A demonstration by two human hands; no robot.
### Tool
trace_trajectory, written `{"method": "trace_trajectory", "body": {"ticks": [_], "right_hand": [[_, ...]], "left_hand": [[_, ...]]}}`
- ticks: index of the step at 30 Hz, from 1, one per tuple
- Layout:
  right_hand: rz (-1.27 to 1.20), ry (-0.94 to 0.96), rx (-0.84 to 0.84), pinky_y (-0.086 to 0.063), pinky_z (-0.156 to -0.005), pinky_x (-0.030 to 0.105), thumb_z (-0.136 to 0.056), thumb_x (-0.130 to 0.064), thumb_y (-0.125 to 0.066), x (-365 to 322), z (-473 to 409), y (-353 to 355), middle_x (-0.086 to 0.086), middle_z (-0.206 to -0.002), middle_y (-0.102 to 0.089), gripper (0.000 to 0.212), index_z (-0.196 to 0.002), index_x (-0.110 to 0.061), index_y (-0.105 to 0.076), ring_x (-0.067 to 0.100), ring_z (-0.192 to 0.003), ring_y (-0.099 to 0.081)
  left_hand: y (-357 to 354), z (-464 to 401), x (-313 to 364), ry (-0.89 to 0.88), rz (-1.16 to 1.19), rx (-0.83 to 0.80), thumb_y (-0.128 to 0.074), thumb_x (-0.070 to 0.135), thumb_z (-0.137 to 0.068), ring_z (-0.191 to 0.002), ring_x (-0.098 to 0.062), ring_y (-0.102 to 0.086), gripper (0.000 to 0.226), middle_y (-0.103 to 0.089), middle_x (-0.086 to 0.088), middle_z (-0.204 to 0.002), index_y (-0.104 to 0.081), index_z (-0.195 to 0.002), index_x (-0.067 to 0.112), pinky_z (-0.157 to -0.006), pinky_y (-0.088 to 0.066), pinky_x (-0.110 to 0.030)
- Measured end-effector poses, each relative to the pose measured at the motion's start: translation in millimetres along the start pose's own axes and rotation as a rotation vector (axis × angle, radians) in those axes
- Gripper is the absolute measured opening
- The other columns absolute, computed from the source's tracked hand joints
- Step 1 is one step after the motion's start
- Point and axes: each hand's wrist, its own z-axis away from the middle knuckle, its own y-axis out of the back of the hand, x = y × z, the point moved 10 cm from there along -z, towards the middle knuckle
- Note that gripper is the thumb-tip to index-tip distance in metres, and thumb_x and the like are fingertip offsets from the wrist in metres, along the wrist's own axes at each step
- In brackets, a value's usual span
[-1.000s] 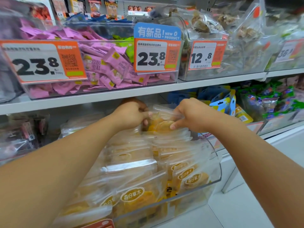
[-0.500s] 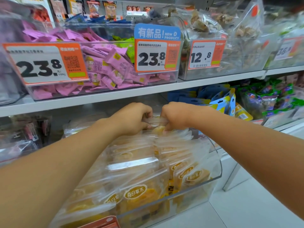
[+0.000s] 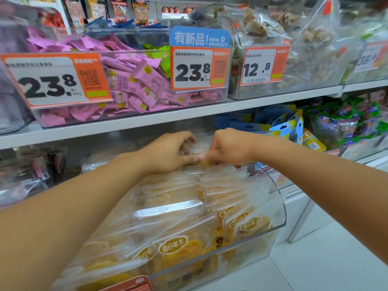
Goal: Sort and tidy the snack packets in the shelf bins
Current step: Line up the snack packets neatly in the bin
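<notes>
Left hand [image 3: 168, 152] and right hand [image 3: 227, 149] are pinching a blurred clear packet [image 3: 199, 147] at the back of the clear bin [image 3: 280, 208]; their fingertips are partly hiding it.

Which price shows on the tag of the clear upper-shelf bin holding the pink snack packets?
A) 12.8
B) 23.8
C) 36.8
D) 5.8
B: the orange-bordered price tag on the front of the clear upper-shelf bin of pink snack packets reads 23.8.
</notes>
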Motion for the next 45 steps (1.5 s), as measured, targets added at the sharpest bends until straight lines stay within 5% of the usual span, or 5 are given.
{"method": "trace_trajectory", "body": {"ticks": [10, 17, 31, 36, 45], "right_hand": [[0.295, 0.129, -0.068, -0.054, -0.077, 0.033, -0.092, -0.021, -0.07, -11.3, -3.2, -16.5, -0.006, -0.091, -0.071, 0.009, -0.096, -0.021, -0.077, 0.017, -0.086, -0.063], [0.466, 0.079, 0.182, -0.035, -0.057, 0.028, -0.088, -0.015, -0.067, -2.9, 9.4, 34.7, -0.011, -0.066, -0.044, 0.033, -0.06, -0.023, -0.053, 0.016, -0.058, -0.044], [0.232, 0.044, 0.375, -0.048, -0.09, 0.039, -0.091, -0.047, -0.065, 11.9, 19.1, 42.7, -0.002, -0.119, -0.059, 0.043, -0.128, -0.025, -0.059, 0.022, -0.114, -0.052], [0.022, 0.026, 0.281, -0.052, -0.087, 0.038, -0.084, -0.026, -0.079, 21.6, 5.6, 28.0, 0.001, -0.098, -0.073, 0.011, -0.093, -0.02, -0.079, 0.019, -0.097, -0.065], [-0.015, 0.102, 0.155, -0.048, -0.074, 0.027, -0.082, -0.03, -0.08, 5.0, -16.5, 5.8, -0.001, -0.083, -0.073, 0.017, -0.089, -0.015, -0.08, 0.015, -0.08, -0.063]], "left_hand": [[3.7, 15.7, 7.0, -0.154, -0.21, -0.116, -0.083, 0.032, -0.079, -0.118, -0.016, -0.056, 0.006, -0.061, 0.002, -0.128, -0.081, -0.085, 0.029, -0.101, -0.041, -0.028], [21.9, 27.6, 8.4, -0.113, -0.32, -0.09, -0.084, 0.027, -0.077, -0.106, -0.012, -0.051, 0.022, -0.044, 0.014, -0.124, -0.069, -0.064, 0.036, -0.092, -0.046, -0.034], [-6.4, 34.4, 7.8, -0.114, -0.895, -0.518, -0.051, 0.009, -0.093, -0.096, -0.019, -0.04, 0.02, -0.033, 0.004, -0.105, -0.052, -0.08, 0.025, -0.078, -0.049, -0.04], [-10.8, 39.9, 1.9, -0.139, -1.033, -0.645, -0.044, 0.017, -0.101, -0.101, -0.019, -0.041, 0.016, -0.034, 0.005, -0.114, -0.049, -0.09, 0.028, -0.084, -0.049, -0.038], [11.4, 30.6, 5.9, -0.112, -0.415, -0.38, -0.073, 0.014, -0.082, -0.092, -0.007, -0.051, 0.022, -0.049, 0.015, -0.097, -0.069, -0.094, 0.032, -0.083, -0.044, -0.025]]}}
